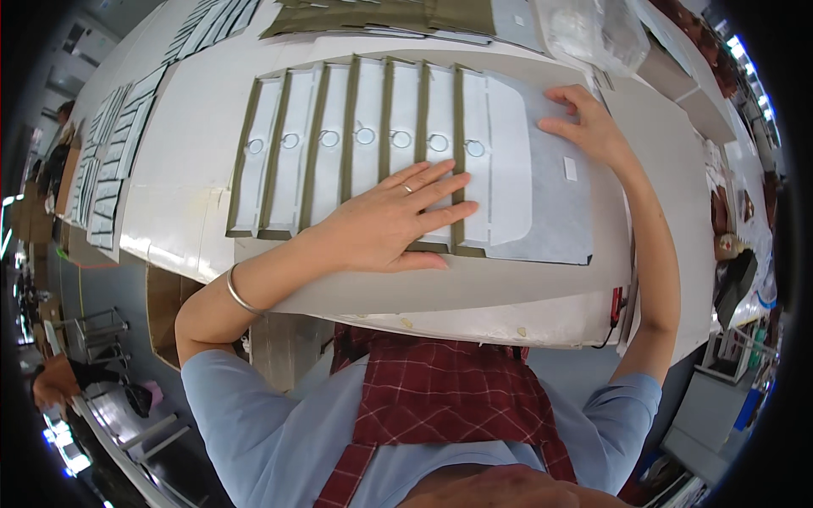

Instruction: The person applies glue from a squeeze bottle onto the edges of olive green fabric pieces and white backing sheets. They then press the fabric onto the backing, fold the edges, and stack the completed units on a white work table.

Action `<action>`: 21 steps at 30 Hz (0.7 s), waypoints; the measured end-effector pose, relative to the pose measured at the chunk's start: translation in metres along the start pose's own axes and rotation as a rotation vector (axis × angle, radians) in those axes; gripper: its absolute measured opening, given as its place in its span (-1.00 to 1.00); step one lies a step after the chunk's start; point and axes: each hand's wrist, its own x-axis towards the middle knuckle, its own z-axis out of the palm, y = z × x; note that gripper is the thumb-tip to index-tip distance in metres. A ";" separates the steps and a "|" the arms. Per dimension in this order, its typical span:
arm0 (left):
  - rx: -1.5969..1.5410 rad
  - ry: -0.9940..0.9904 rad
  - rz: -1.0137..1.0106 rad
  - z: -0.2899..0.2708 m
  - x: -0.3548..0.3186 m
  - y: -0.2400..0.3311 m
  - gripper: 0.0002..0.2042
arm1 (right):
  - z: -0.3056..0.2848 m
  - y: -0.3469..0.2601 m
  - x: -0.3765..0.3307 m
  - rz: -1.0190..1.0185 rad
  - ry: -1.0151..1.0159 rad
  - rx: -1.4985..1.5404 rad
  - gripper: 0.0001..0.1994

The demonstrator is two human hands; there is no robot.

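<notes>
Several overlapping fabric pieces [364, 93] lie in a row in front of me, each with white backing, an olive edge and a round metal-looking disc [365, 135]. The rightmost piece [550, 212] is fully exposed, with a rounded white layer and a small white label [570, 169]. My left hand [389, 220] rests flat across the lower right part of the row, fingers spread. Over the upper right corner of the rightmost piece is my right hand [589, 127], its fingers bent and the thumb apart from them. Nothing shows between those fingers.
Beneath the row is a grey board [406, 288] on the table. Olive pieces [381, 17] are stacked at the far side, beside a clear plastic bag [593, 34]. Rows of pale strips [102, 144] lie far left. A red-handled tool [616, 306] sits at the front edge.
</notes>
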 end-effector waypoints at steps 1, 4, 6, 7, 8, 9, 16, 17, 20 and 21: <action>-0.018 0.008 0.010 0.001 0.000 -0.002 -0.29 | 0.006 0.008 0.011 -0.059 0.006 -0.010 -0.51; -0.043 0.052 0.027 0.005 -0.002 -0.005 -0.30 | 0.006 0.013 0.050 0.125 -0.218 -0.011 -0.60; -0.049 0.075 0.022 0.006 -0.006 -0.005 -0.31 | 0.005 0.006 0.077 0.112 -0.248 -0.017 -0.63; -0.060 0.085 0.029 0.008 -0.006 -0.006 -0.32 | 0.003 0.004 0.087 0.121 -0.258 -0.024 -0.64; -0.071 0.093 0.028 0.007 -0.006 -0.006 -0.32 | 0.003 0.001 0.101 0.062 -0.195 0.044 -0.64; -0.081 0.101 0.027 0.007 -0.007 -0.007 -0.33 | 0.007 -0.005 0.118 0.001 -0.133 0.114 -0.63; -0.150 0.138 0.035 0.010 -0.009 -0.011 -0.37 | 0.075 -0.016 0.208 -0.308 0.026 0.068 -0.62; -0.157 0.145 0.029 0.011 -0.009 -0.011 -0.37 | 0.074 -0.019 0.212 -0.238 0.001 0.078 -0.63; -0.164 0.166 0.022 0.012 -0.011 -0.010 -0.38 | 0.066 -0.020 0.216 -0.053 -0.051 0.158 -0.65; -0.166 0.171 0.020 0.013 -0.011 -0.010 -0.38 | 0.065 -0.016 0.217 -0.015 -0.057 0.220 -0.66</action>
